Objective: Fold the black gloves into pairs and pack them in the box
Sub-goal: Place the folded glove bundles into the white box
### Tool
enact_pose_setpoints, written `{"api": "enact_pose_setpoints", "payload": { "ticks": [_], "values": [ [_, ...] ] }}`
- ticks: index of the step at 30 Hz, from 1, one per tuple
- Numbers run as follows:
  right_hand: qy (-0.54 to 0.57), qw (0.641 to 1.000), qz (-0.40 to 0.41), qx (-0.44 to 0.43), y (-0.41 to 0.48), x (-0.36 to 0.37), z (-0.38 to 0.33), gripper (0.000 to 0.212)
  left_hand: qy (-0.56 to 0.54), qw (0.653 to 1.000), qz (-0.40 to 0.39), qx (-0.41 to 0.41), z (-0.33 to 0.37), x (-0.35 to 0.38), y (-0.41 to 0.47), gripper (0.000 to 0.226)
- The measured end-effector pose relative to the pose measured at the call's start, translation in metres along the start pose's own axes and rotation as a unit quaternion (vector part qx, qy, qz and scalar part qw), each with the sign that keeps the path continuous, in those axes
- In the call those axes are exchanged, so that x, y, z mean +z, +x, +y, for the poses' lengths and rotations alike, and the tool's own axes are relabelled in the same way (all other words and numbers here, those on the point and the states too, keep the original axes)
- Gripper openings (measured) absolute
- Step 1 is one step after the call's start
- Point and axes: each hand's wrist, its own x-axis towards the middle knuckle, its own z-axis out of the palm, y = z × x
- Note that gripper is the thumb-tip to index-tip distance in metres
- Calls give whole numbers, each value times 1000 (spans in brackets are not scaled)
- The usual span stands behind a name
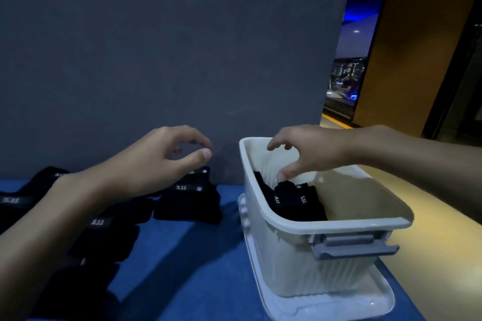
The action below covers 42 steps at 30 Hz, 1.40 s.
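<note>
Black gloves (294, 200) inside white box (339, 225), right hand (313, 151) and left hand (156, 161) loosely spread, empty

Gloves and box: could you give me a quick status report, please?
Left hand open over folded pair on table. Right hand open over box, one packed pair inside. More gloves at left; nothing in the way.

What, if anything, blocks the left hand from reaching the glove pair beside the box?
Likely yes, reachable: the left hand hovers empty just above that glove pair, nothing between them; the box stands apart.
</note>
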Motion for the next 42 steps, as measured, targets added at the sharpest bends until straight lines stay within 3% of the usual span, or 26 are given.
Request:
{"api": "enact_pose_setpoints", "payload": {
  "ticks": [6,10,17,20,24,29,36,40,42],
  "values": [
    [76,990,76,-88,8,-15,-70,52,15,992,79,-96,-32,-38,-69,11],
    [126,976,79,-160,13,-9,-128,43,24,974,152,-163,-59,-54,-116,9],
    [262,943,38,-203,29,59,-207,38,120,952,117,-257,-90,-60,-169,7],
    [323,927,36,-188,31,99,-223,38,133,940,77,-306,-98,-60,-182,10],
    [395,910,92,-87,26,153,-240,41,105,909,33,-402,-108,-57,-195,43],
    [407,909,85,-6,17,192,-259,64,54,889,11,-455,-102,-48,-194,55],
    [414,904,102,14,12,195,-262,60,-50,868,27,-493,-97,-46,-196,57],
    [421,902,98,5,11,197,-259,45,-68,875,-33,-478,-91,-46,-197,29],
    [421,902,97,-1,10,197,-257,42,-43,880,-55,-469,-88,-45,-197,28]
  ]
}}
